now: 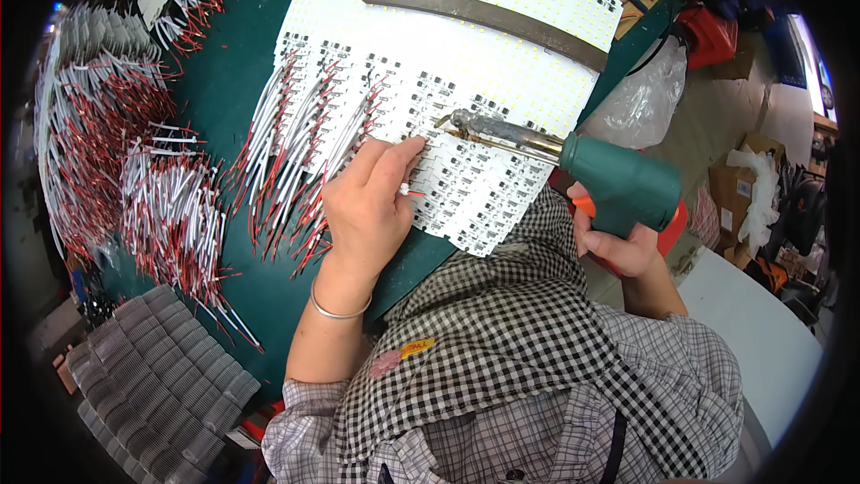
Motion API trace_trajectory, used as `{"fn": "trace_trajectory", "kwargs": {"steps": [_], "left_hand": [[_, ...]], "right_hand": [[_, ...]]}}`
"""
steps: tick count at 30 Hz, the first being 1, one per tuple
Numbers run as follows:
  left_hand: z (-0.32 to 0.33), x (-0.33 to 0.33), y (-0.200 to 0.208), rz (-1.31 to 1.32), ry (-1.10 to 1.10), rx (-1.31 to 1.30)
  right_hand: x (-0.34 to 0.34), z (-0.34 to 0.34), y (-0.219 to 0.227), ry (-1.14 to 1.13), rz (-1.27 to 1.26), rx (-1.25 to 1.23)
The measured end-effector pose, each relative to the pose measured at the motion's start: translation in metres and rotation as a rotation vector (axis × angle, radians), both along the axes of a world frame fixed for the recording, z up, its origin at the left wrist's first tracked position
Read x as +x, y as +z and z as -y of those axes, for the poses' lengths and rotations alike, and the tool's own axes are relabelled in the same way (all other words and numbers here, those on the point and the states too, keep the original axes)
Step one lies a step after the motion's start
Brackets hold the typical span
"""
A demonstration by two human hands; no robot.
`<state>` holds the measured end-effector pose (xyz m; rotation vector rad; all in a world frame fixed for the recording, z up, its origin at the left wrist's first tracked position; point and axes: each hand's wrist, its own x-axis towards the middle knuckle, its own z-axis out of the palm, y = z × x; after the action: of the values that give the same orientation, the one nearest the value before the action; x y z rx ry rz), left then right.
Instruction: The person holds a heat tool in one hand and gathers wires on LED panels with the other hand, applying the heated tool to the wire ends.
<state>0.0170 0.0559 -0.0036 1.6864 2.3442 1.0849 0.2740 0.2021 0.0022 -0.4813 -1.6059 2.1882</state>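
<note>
Head view showed us the white circuit-board panel (466, 70) at the counter's (242, 54) near edge. Our right hand (630, 253) wrapped the green soldering gun (618, 175); our left hand (367, 202), fingers nearly closed, seemingly pinched a short wire (406, 188). The tip (443, 120), slipping, could have burned those nearby fingers.

Green plastic pistol-shaped soldering gun (618, 181), metal barrel pointing left, tip over near half of flat white circuit-board sheet (466, 47) with black chips; thin red-and-white wires (262, 139) fan off sheet's left side.
</note>
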Motion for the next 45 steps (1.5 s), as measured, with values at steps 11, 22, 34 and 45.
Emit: {"fn": "trace_trajectory", "kwargs": {"steps": [11,22,34,45], "left_hand": [[0.002,0.001,-0.008,-0.056,0.004,0.079],[0.005,0.001,-0.01,-0.124,-0.018,0.07],[0.004,0.002,-0.007,-0.177,-0.023,0.032],[0.013,-0.005,0.014,0.037,-0.046,-0.008]], "right_hand": [[0.006,0.005,-0.005,0.039,0.145,0.047],[0.004,0.003,-0.012,0.027,0.169,0.278],[-0.004,0.003,0.005,-0.088,0.055,0.068],[-0.009,-0.003,0.002,-0.075,-0.099,0.02]]}}
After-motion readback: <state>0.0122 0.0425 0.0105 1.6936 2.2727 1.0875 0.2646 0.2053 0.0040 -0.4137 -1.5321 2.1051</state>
